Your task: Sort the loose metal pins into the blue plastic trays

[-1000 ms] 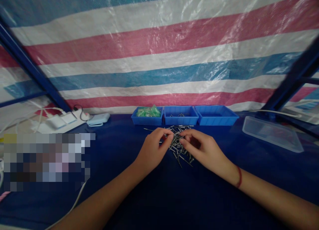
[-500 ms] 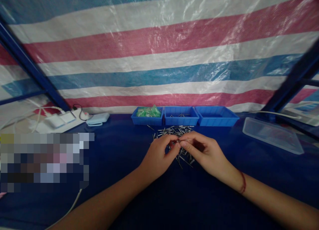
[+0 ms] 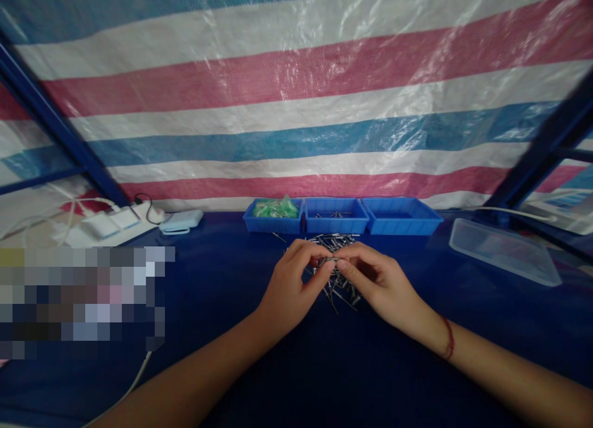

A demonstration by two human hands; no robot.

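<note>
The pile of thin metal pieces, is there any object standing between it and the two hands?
Nothing visible stands between the left hand or the right hand and the pile, apart from one thin metal piece that both hands hold. The blue bins stand beyond the pile, not in between.

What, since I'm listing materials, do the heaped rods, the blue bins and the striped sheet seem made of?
Heaped rods: probably metal, shiny, from their silvery glints.
Blue bins: likely moulded plastic, semi-matte, given even colour.
Striped sheet: apparently woven plastic, glossy, from fine mesh and bright creases.
</note>
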